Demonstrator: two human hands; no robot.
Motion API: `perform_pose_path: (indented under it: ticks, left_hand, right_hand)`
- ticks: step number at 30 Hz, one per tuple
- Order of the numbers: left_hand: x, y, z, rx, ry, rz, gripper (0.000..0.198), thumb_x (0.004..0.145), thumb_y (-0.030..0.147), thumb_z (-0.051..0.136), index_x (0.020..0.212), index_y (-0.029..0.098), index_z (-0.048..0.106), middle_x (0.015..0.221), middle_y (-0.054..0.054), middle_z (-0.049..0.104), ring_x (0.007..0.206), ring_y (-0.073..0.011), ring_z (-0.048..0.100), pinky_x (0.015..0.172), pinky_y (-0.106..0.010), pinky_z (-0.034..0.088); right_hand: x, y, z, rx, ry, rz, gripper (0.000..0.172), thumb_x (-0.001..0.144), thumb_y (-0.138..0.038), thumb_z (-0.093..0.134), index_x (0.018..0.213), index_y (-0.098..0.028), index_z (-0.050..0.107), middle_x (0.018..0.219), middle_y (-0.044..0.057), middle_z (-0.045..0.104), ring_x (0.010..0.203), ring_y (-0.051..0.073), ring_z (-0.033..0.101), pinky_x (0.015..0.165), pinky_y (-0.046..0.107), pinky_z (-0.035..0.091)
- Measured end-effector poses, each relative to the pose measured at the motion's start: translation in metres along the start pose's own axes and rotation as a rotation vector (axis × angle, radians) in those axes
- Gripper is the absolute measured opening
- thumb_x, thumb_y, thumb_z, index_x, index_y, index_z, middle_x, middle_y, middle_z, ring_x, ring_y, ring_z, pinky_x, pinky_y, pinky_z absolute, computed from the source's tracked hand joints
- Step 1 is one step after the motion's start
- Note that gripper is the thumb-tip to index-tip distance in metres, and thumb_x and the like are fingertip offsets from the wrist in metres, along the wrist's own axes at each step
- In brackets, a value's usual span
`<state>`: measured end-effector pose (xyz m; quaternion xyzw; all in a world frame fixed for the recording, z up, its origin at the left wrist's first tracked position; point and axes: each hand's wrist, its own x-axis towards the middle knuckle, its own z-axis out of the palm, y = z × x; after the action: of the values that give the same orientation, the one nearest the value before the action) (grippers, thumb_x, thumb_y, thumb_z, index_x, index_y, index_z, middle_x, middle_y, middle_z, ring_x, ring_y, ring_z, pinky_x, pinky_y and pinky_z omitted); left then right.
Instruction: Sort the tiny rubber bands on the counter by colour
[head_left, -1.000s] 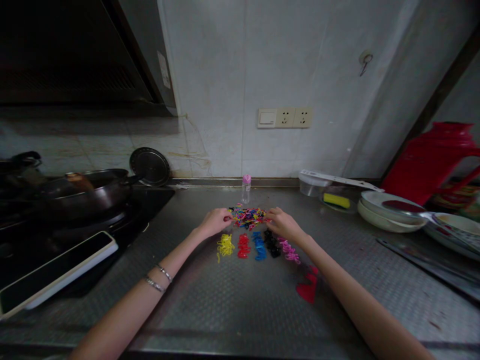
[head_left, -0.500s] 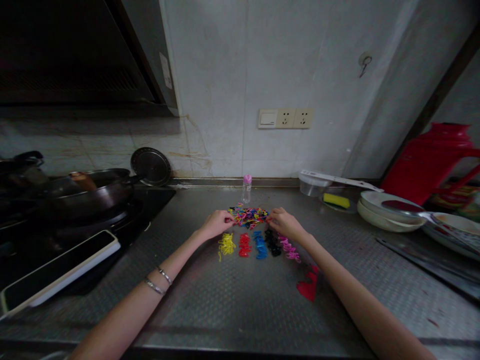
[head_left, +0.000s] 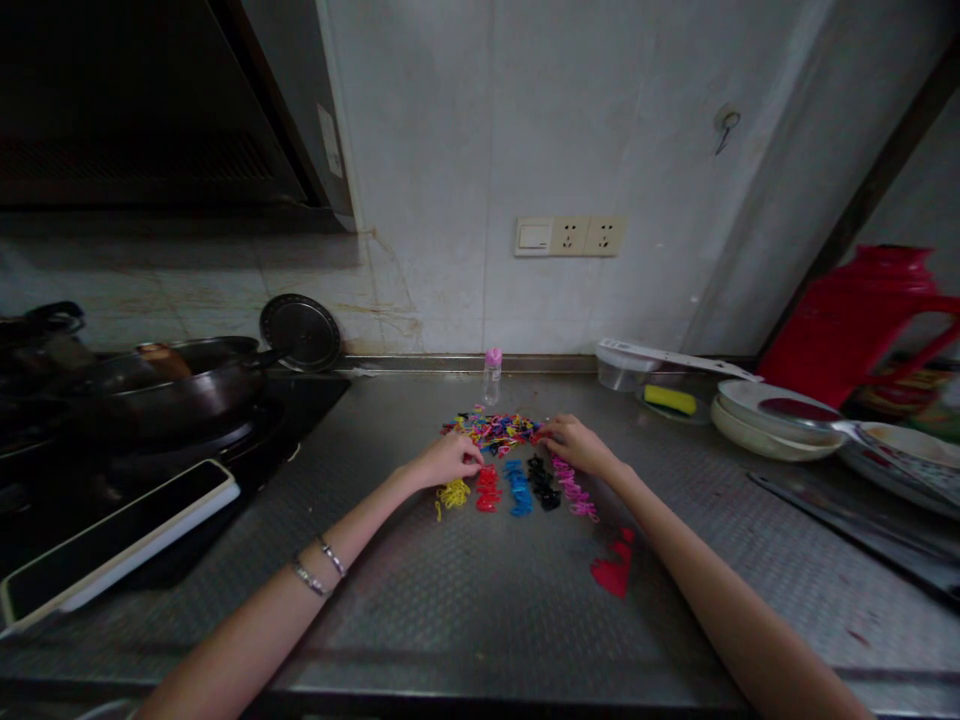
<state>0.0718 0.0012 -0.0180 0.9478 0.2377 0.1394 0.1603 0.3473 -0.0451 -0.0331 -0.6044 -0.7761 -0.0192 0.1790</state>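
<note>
A mixed heap of small coloured rubber bands (head_left: pixel 499 430) lies on the metal counter. In front of it is a row of sorted piles: yellow bands (head_left: pixel 452 494), red bands (head_left: pixel 488 489), blue bands (head_left: pixel 517 488), black bands (head_left: pixel 544 484) and pink bands (head_left: pixel 576 490). My left hand (head_left: pixel 450 460) hovers over the top of the yellow and red piles, fingertips pinched by the red one; what they hold is too small to make out. At the heap's right edge, my right hand (head_left: pixel 574 443) has its fingers pinched together, their tips among the bands.
Behind the heap stands a clear bottle with a pink cap (head_left: pixel 492 376). A red scrap (head_left: pixel 613 570) lies nearer me. On the right are a yellow sponge (head_left: pixel 670 401), bowls (head_left: pixel 780 425) and a red thermos (head_left: pixel 855 310). A phone (head_left: pixel 120 545) and a pan (head_left: pixel 187 385) are left.
My left hand has moved from the heap's left edge toward me, to the top of the red pile. My right hand stays at the heap's right side.
</note>
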Motion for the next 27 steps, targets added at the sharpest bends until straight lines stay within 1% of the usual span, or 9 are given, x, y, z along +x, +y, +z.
perform_pose_path:
  ticks: [4,7,11,18,23,27]
  left_hand:
    - [-0.001,0.001,-0.001,-0.022,0.008,-0.007,0.019,0.074,0.020,0.052,0.083,0.016,0.069,0.082,-0.003,0.066,0.074,-0.0126,0.058,0.071,-0.021,0.041]
    - [-0.001,0.001,-0.004,-0.028,0.017,-0.015,0.019,0.073,0.019,0.053,0.084,0.016,0.069,0.082,-0.003,0.066,0.074,-0.0124,0.058,0.071,-0.021,0.041]
    - [-0.001,-0.003,-0.006,-0.041,0.057,-0.053,0.019,0.072,0.018,0.054,0.083,0.016,0.069,0.082,-0.003,0.066,0.073,-0.0122,0.057,0.070,-0.020,0.041]
    - [-0.002,-0.012,-0.011,-0.070,0.109,-0.144,0.019,0.071,0.017,0.053,0.082,0.015,0.069,0.077,-0.002,0.066,0.067,-0.0109,0.055,0.063,-0.019,0.040]
    - [-0.004,-0.020,-0.016,-0.088,0.155,-0.198,0.018,0.072,0.018,0.053,0.079,0.013,0.069,0.075,-0.003,0.066,0.065,-0.0105,0.055,0.061,-0.019,0.039]
    - [-0.004,-0.033,-0.013,-0.116,0.187,-0.221,0.019,0.072,0.020,0.053,0.079,0.012,0.068,0.074,-0.004,0.066,0.064,-0.0110,0.055,0.062,-0.020,0.040]
  right_hand:
    - [-0.001,-0.004,0.000,-0.030,-0.003,0.005,0.026,0.082,-0.029,0.045,0.101,-0.022,0.062,0.099,0.007,0.058,0.096,0.017,0.048,0.082,0.026,0.038]
    - [-0.002,-0.007,-0.003,-0.054,-0.005,0.007,0.024,0.083,-0.028,0.045,0.097,-0.023,0.063,0.097,0.006,0.058,0.095,0.017,0.048,0.080,0.026,0.038]
    - [-0.003,-0.009,-0.005,-0.076,0.005,0.005,0.023,0.083,-0.028,0.045,0.093,-0.024,0.064,0.095,0.005,0.058,0.094,0.018,0.048,0.078,0.025,0.039]
    - [-0.002,-0.009,-0.005,-0.059,0.004,0.004,0.027,0.080,-0.023,0.047,0.104,-0.023,0.061,0.098,0.006,0.057,0.098,0.017,0.047,0.081,0.026,0.039]
    - [-0.002,-0.008,-0.003,-0.039,-0.010,-0.025,0.023,0.080,-0.023,0.047,0.094,-0.023,0.065,0.097,0.005,0.057,0.098,0.017,0.048,0.082,0.025,0.038]
    - [-0.002,-0.008,-0.003,-0.050,-0.002,-0.021,0.022,0.081,-0.024,0.046,0.092,-0.022,0.065,0.097,0.006,0.059,0.097,0.017,0.050,0.081,0.024,0.039]
